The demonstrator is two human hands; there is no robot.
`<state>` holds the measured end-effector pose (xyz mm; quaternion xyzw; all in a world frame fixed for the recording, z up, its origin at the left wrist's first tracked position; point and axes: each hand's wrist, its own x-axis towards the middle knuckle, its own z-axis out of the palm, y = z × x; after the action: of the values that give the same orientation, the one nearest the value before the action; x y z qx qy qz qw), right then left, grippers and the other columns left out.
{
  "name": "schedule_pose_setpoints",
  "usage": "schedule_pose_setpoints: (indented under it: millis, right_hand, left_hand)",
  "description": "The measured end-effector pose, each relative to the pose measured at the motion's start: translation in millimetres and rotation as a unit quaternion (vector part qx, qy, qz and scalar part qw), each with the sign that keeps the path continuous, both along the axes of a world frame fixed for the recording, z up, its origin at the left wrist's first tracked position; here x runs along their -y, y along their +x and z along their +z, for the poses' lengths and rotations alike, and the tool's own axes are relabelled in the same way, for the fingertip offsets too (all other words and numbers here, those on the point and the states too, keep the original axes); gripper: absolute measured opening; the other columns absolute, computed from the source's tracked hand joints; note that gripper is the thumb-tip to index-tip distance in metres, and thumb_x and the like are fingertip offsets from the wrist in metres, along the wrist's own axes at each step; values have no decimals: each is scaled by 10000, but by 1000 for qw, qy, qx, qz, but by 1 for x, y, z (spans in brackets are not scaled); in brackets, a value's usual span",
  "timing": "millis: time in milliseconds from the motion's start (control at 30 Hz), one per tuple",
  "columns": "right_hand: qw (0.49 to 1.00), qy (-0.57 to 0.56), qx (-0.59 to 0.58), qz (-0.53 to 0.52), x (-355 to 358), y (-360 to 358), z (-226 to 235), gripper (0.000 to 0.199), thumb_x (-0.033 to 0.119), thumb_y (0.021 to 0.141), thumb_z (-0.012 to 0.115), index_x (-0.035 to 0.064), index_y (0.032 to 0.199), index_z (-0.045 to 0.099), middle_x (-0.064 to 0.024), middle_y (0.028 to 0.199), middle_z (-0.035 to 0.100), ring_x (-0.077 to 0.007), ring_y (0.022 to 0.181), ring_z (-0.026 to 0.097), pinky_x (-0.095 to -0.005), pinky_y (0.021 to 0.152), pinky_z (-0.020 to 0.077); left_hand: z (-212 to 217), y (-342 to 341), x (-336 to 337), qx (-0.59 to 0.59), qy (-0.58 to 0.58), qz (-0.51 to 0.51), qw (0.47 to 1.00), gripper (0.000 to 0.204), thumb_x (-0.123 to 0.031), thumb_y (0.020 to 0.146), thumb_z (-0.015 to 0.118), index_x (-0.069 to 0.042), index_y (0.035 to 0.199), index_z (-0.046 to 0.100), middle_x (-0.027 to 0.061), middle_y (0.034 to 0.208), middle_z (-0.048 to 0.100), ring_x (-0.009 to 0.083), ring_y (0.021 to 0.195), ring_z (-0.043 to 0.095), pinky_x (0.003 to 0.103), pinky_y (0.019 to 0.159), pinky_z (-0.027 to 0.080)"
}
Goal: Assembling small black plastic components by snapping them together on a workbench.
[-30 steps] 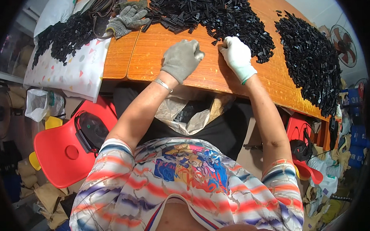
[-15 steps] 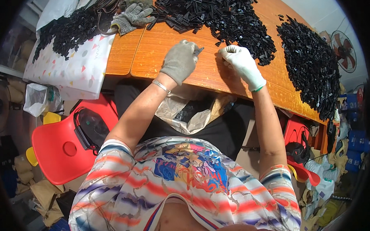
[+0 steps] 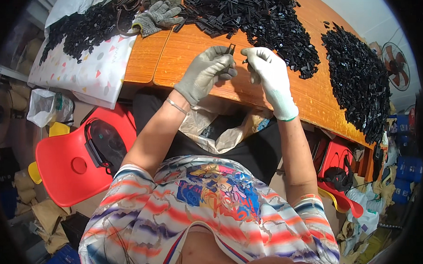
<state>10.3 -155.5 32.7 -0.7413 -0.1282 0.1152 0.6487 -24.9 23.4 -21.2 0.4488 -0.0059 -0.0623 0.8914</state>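
Grey-gloved, the left hand point(image 3: 205, 72) pinches a small black plastic clip point(image 3: 230, 49) above the orange table point(image 3: 190, 53). The white-gloved right hand point(image 3: 266, 73), fingers curled, holds a tiny dark piece beside it.

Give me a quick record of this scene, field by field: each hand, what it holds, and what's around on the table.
left hand: grey glove, pinching a small black clip
right hand: white glove, fingertips at the same clip
table: orange wood
centre pile: black parts, just beyond the hands
right pile: black parts
far left: spare grey gloves by a patterned cloth
lap: open plastic bag
floor left: red chair
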Motion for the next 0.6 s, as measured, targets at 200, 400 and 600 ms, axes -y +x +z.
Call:
schedule_pose_setpoints:
  millis: [200,400,600]
  right_hand:
    - [996,84,-5,1,-15,-1,4,232,148,909,599,-4,1078,650,-28,844,643,-59,657,557,-199,596,445]
    - [999,30,27,-30,-31,-6,2,234,106,901,602,-9,1101,643,-52,898,666,-81,727,603,-214,645,482]
    - [995,59,41,-66,-42,-6,-3,233,99,902,607,-16,1101,642,-78,933,687,-89,753,623,-212,642,493]
  left_hand:
    - [-7,0,-1,-26,-130,-29,991,277,-208,1012,437,-51,1229,505,32,900,585,83,709,535,179,623,447]
    - [-3,-7,1,-28,-98,-13,995,197,-248,1020,409,-91,1083,511,2,850,521,41,614,427,157,495,321]
    - [11,-16,5,-7,-10,20,1000,125,-223,1010,421,-124,993,495,-14,791,493,25,567,392,140,480,308]
